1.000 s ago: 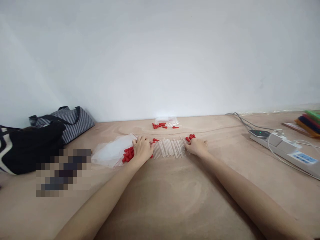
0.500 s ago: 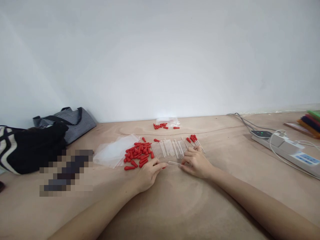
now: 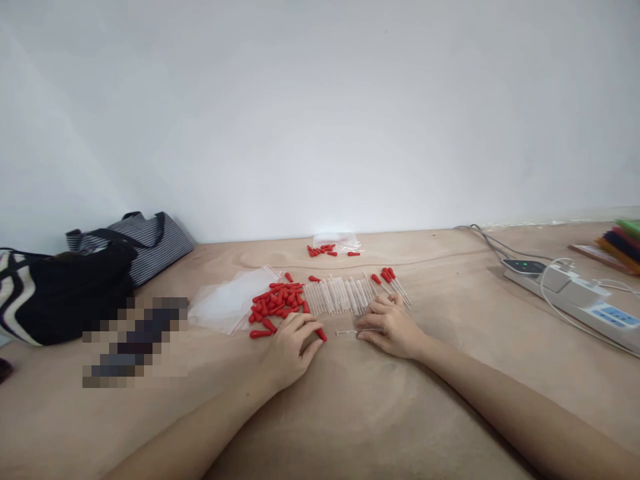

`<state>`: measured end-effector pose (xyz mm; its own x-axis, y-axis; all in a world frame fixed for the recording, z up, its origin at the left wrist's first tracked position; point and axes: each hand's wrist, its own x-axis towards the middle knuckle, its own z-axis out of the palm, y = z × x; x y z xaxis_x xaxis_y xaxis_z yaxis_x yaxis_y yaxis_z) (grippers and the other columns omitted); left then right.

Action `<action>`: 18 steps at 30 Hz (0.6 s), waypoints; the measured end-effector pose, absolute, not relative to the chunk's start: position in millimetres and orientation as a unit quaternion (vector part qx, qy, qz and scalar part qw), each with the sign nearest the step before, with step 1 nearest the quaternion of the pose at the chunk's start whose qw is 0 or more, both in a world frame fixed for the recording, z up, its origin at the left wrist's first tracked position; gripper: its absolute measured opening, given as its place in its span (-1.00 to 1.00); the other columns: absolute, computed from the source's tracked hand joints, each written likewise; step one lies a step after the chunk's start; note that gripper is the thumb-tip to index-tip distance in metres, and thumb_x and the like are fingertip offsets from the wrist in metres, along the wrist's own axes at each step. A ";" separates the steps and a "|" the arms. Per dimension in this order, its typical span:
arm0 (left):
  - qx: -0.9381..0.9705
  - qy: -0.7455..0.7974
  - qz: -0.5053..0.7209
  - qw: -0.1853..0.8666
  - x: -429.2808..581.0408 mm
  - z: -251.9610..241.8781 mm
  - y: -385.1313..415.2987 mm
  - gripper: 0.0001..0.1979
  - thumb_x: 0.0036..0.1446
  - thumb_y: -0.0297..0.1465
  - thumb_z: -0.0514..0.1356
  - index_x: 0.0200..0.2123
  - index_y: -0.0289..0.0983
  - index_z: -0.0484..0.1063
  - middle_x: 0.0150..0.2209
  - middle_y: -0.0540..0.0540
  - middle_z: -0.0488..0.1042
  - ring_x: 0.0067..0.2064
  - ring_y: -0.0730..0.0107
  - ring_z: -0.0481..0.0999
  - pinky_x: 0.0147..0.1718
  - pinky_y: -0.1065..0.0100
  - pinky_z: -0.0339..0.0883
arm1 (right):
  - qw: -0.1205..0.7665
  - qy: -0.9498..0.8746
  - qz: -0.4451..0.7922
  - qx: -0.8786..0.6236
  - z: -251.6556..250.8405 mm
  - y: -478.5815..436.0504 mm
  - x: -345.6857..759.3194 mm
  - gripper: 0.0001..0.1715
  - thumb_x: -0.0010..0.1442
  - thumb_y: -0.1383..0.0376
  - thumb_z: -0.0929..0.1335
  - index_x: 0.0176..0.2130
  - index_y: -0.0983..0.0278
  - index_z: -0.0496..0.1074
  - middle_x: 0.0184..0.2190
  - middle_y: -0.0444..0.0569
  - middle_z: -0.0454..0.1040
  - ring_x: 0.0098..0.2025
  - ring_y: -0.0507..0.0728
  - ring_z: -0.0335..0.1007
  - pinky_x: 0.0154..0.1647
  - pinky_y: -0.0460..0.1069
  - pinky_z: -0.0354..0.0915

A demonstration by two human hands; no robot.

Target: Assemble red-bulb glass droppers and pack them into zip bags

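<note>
My left hand point(image 3: 295, 347) pinches a red rubber dropper bulb point(image 3: 321, 335) between thumb and fingers. Across a small gap, a clear glass dropper tube point(image 3: 346, 332) points toward it, held near its other end by my right hand point(image 3: 389, 327). A pile of loose red bulbs point(image 3: 275, 300) lies just beyond my left hand. Behind the gap between my hands, a row of glass tubes point(image 3: 336, 295) lies side by side. Several droppers with red bulbs fitted point(image 3: 387, 275) rest beyond my right fingers, their lower parts partly hidden.
Clear zip bags point(image 3: 220, 303) lie left of the bulb pile. Near the wall are another small bag point(image 3: 336, 241) and more red bulbs point(image 3: 320, 251). Dark bags point(image 3: 65, 293) stand at the left. A power strip point(image 3: 575, 300) with cables occupies the right.
My left hand has drawn slightly left, and more of the red bulb shows in its pinch. The glass tube in my right hand has dipped at its free end and lies more level.
</note>
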<state>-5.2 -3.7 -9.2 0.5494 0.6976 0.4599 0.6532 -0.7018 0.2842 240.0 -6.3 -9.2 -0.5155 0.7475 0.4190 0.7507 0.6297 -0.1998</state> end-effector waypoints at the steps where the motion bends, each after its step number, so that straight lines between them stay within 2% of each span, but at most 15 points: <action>1: 0.890 0.364 0.272 0.028 -6.6 -10.7 -2.9 -0.80 0.09 -0.44 0.06 -0.21 -0.23 0.40 -0.17 -0.13 0.42 -0.12 0.24 0.36 -0.13 0.14 0.25 | 0.244 -0.871 -0.008 -0.426 -10.2 -6.6 238.8 -0.80 0.12 0.15 0.29 -0.32 0.14 0.47 -0.40 -0.10 0.43 -0.27 0.06 0.21 -0.21 0.04 -0.10; 6: 0.925 0.291 0.245 -0.010 -9.4 -15.3 8.6 -0.72 0.17 -0.47 -0.04 -0.15 -0.22 0.42 -0.12 -0.11 0.44 -0.02 0.25 0.32 -0.08 0.15 0.22 | 0.261 -0.868 -0.010 -0.422 -17.2 -6.3 230.1 -0.81 0.14 0.19 0.28 -0.34 0.11 0.49 -0.40 -0.10 0.43 -0.28 0.05 0.20 -0.21 0.04 -0.11; 13: 0.925 0.303 0.228 -0.029 2.2 -6.6 11.8 -0.80 0.15 -0.42 0.05 -0.28 -0.16 0.48 -0.32 -0.05 0.47 -0.23 0.31 0.36 -0.18 0.20 0.19 | 0.303 -0.856 0.016 -0.418 -21.5 -9.6 223.1 -0.78 0.16 0.27 0.25 -0.42 0.21 0.45 -0.38 -0.09 0.43 -0.26 0.06 0.21 -0.17 0.06 -0.10; 18: 0.905 0.328 0.269 0.025 10.3 -9.0 9.8 -0.85 0.13 -0.42 0.07 -0.35 -0.24 0.45 -0.36 -0.06 0.46 -0.26 0.36 0.37 -0.17 0.27 0.20 | 0.312 -0.851 0.030 -0.422 -20.1 -13.9 221.0 -0.84 0.15 0.31 0.25 -0.41 0.25 0.39 -0.37 -0.11 0.45 -0.24 0.05 0.26 -0.06 0.08 -0.13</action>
<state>10.3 9.8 -9.0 0.6405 0.6069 0.4705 0.5797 -0.7840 0.2221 221.0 -13.9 -20.1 -0.4489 0.7368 0.5056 0.7000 0.6416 -0.3136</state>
